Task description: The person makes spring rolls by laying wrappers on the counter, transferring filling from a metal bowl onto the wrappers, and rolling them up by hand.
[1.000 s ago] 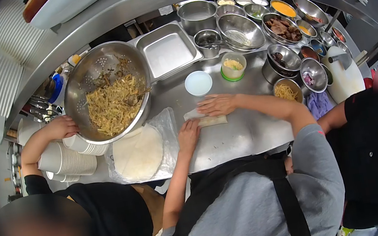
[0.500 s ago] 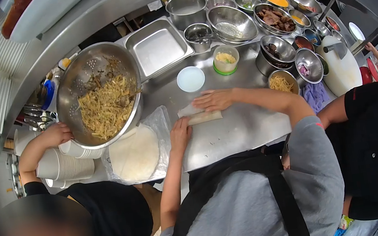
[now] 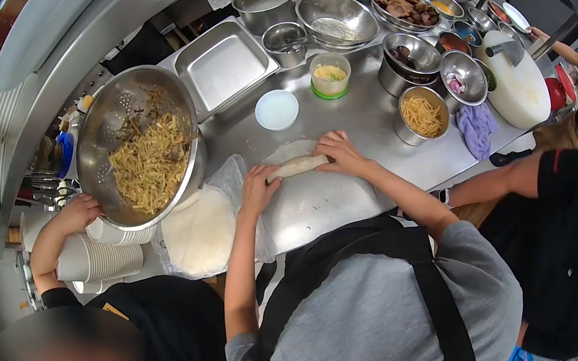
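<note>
A pale rolled wrapper lies across the steel counter, with a flat, thin part of its sheet beyond it. My left hand grips the roll's left end with bent fingers. At the right end my right hand has its fingers closed round the roll. Beyond the hands sit a small white dish and a tub of chopped yellow food on a green lid. To the left, a stack of round wrappers rests on clear plastic.
A co-worker's hand touches a large colander of shredded food. Paper bowls are stacked below it. An empty steel tray stands behind; bowls of ingredients, fried strips and a purple cloth lie right. Another person stands at right.
My right hand has moved from lying flat on the sheet to gripping the roll's right end. My left hand has shifted to its left end. The camera view has also shifted.
</note>
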Demonstrator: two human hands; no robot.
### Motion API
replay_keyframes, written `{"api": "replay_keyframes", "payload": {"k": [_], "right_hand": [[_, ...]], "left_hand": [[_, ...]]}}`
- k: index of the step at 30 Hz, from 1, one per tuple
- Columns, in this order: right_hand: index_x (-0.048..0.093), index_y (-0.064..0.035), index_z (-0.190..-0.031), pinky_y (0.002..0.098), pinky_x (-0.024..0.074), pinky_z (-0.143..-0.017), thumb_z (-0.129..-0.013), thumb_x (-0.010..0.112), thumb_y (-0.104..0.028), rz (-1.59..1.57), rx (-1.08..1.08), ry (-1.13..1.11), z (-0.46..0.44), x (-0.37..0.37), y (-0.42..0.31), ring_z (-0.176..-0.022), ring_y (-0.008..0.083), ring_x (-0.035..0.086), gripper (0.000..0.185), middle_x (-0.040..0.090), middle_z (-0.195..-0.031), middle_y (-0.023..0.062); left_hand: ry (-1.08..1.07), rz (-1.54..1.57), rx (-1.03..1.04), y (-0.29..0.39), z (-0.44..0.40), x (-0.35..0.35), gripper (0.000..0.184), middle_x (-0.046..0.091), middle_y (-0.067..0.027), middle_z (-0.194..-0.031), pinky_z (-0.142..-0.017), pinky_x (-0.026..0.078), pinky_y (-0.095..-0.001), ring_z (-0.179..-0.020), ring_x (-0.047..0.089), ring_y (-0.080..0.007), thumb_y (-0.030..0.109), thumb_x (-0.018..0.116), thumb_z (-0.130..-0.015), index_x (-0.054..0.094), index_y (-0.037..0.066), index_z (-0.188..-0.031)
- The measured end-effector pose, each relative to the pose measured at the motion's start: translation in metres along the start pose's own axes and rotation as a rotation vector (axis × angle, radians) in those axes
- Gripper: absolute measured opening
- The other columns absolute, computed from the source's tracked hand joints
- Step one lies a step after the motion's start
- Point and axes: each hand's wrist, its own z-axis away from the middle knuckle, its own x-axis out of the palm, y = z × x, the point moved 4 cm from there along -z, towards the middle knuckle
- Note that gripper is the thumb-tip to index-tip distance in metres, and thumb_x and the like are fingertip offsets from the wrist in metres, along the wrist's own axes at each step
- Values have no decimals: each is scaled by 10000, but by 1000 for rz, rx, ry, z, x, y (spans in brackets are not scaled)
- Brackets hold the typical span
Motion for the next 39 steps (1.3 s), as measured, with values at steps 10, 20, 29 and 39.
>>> {"api": "replay_keyframes", "payload": {"k": [10, 20, 29, 39], "right_hand": [[648, -129, -832, 339, 298, -826, -699, 748, -334, -187, 219, 94, -2, 2, 9, -980, 202, 459, 263, 565, -869, -2], [646, -141, -798, 371, 326, -782, -746, 704, -326, -47, 434, 112, -40, 10, 49, -934, 225, 472, 200, 530, -859, 31], [605, -135, -893, 362, 378, -765, -663, 689, -149, 265, -2, 287, -19, 9, -8, -915, 209, 515, 245, 546, -891, 26], [642, -57, -1053, 300, 456, -702, -775, 710, -161, -528, 469, -129, -58, 0, 62, -794, 150, 549, 305, 591, -945, 40]], "left_hand": [[-81, 52, -120, -22, -16, -8, 191, 631, -37, -889, -829, 396, -321, -913, 496, -210, 153, 706, -761, 686, 86, -940], [-45, -109, -222, -56, -48, 2, 231, 590, -50, -1013, -829, 408, -361, -909, 512, -262, 240, 636, -804, 647, 140, -1012], [-30, -329, 233, 1, -43, 26, 400, 565, -126, -1112, -891, 438, -406, -1030, 544, -310, 97, 592, -770, 554, 56, -1166], [-288, -317, 39, -12, -79, 38, 438, 525, -139, -1134, -865, 462, -442, -1065, 509, -329, 103, 627, -704, 544, 66, -1132]]}}
